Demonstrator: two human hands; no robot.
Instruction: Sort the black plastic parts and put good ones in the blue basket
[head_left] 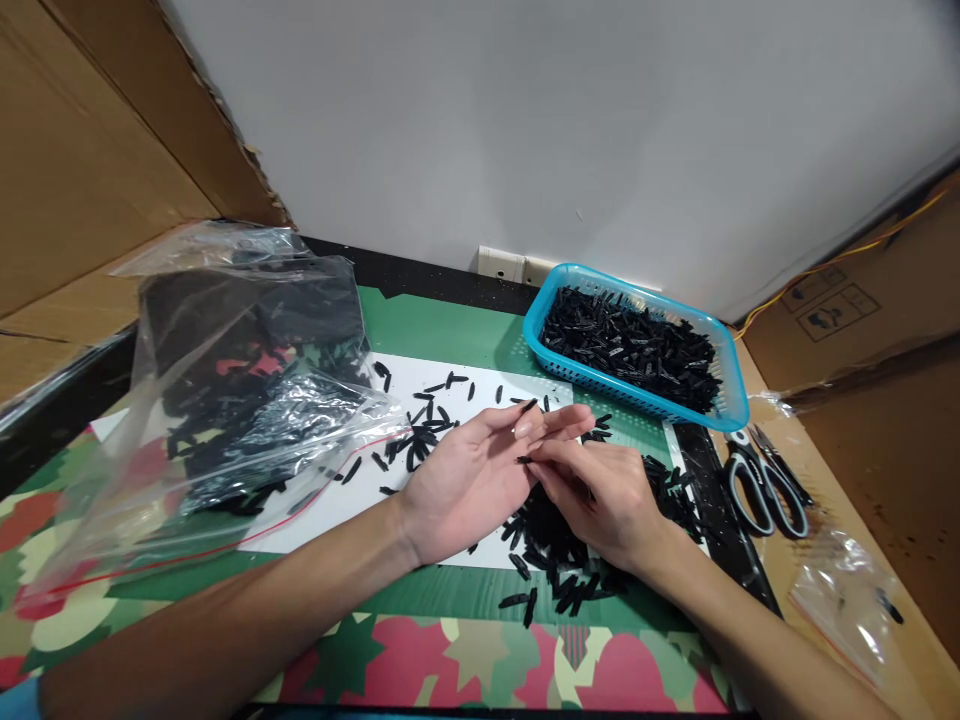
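My left hand (472, 475) is turned palm up over the white sheet (322, 520). Between its thumb and index finger sits a small black strip (529, 405), while the other fingers stretch to the right. Close beside that palm, my right hand (611, 495) pinches another thin black piece (523, 460) with thumb and forefinger. A dense pile of black strips (551, 530) lies under and around my right hand. More loose black strips (427, 430) are scattered on the sheet behind my left hand. Part of the pile is hidden by my right hand.
At the back right stands a blue plastic basket (739, 385) filled with black strips. A clear zip bag (225, 480) with black pieces covers the left side. Scissors (765, 490) and a small plastic bag (844, 600) lie at right. Cardboard (90, 150) and a wall (525, 130) border the table.
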